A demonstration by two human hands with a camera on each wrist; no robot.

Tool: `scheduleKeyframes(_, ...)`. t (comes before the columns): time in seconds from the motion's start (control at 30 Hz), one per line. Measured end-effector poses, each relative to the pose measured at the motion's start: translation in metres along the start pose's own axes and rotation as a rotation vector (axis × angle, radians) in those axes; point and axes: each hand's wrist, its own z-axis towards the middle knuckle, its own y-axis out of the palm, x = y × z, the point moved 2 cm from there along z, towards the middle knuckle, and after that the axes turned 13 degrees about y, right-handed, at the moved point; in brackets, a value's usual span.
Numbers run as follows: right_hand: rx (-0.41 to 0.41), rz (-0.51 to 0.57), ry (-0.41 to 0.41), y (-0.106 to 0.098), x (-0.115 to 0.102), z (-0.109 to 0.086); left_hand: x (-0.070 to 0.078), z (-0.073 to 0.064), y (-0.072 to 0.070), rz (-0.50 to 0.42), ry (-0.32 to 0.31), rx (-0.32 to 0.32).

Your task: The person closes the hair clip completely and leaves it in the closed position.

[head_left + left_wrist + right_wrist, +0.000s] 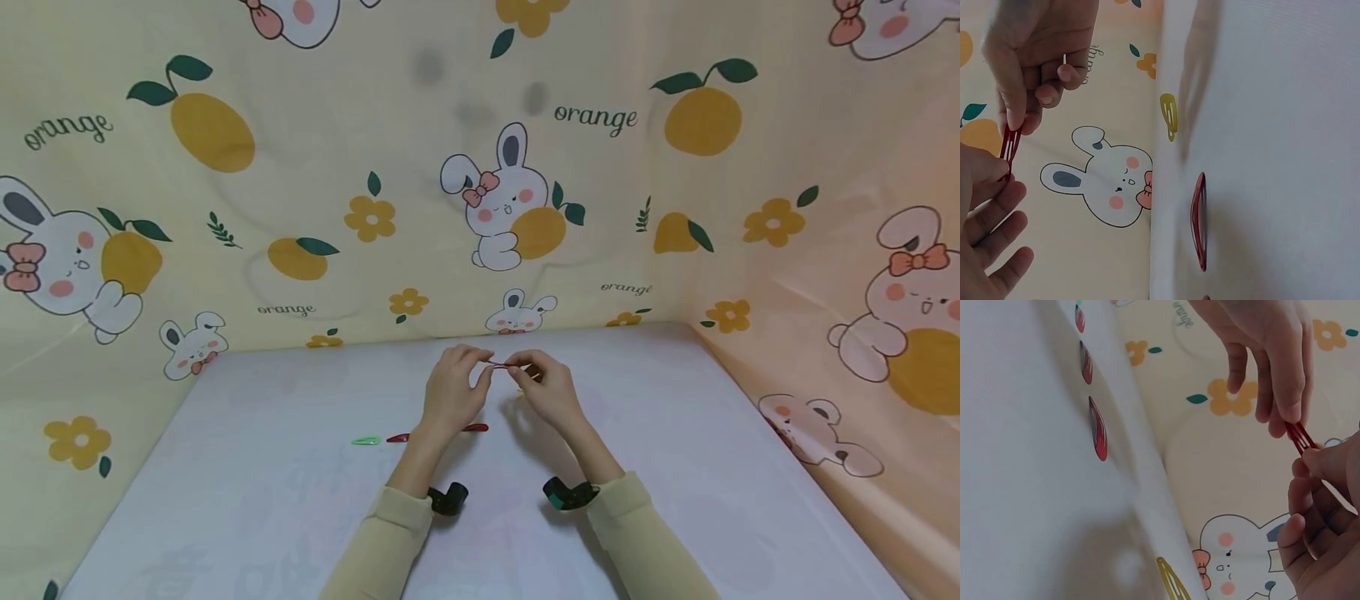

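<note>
Left hand (455,387) and right hand (547,387) pinch one red hair clip (1010,147) between them

The left hand pinches one end of the clip between thumb and forefinger; the right hand pinches the other end in the same way; the clip is held in the air above the far part of the tabletop (300,500), and both side views show its slotted frame between the fingertips. The other fingers of both hands are off the clip.

On the tabletop below lies a loose row; a green clip (366,441) is at the left end, then come three more red clips (1101,434), the middle one hidden by the left arm in the head view; a yellow clip (1170,117) lies apart, farther back and near the right hand.

Pale sleeves (390,537) cover the forearms, with a dark device (450,498) at each wrist; behind the tabletop hangs a cloth (330,125) printed with rabbits, oranges and flowers.
</note>
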Motion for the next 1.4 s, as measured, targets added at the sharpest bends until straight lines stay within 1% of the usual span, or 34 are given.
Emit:
scheduleKeyframes(0.2, 0.002, 0.011, -0.014, 0.0008, -0.0002, -0.001, -0.0002, -0.0004, -0.0024, -0.019, 0.035, 0.01)
scheduleKeyframes(0.33, -0.004, 0.015, -0.014, 0.0013, -0.0013, -0.0021, -0.0001, -0.0006, -0.0039, -0.033, 0.044, 0.014)
scheduleKeyframes(0.63, -0.003, 0.015, 0.001, 0.0011, -0.0008, -0.0027, -0.0011, -0.0009, -0.0038, -0.051, 0.013, -0.023)
scheduleKeyframes(0.73, 0.0, 0.019, 0.0, 0.0009, -0.0005, -0.0021, -0.0004, -0.0009, -0.0043, -0.052, 0.01, -0.023)
scheduleKeyframes(0.9, 0.0, 0.019, 0.004, 0.0002, -0.0013, -0.0021, 0.0005, -0.0012, -0.0045, -0.051, 0.025, -0.009)
scheduleKeyframes(1.13, -0.002, 0.022, 0.013, -0.0003, -0.0006, -0.002, 0.002, -0.0012, -0.0052, -0.057, 0.006, -0.028)
scheduleKeyframes(1.27, -0.001, 0.023, 0.005, -0.0001, -0.0007, -0.0018, 0.0035, -0.0005, -0.0062, -0.052, 0.005, -0.032)
scheduleKeyframes(1.4, -0.004, 0.015, -0.02, 0.0, -0.0016, -0.0019, 0.0045, -0.0003, -0.0073, -0.069, -0.018, -0.042)
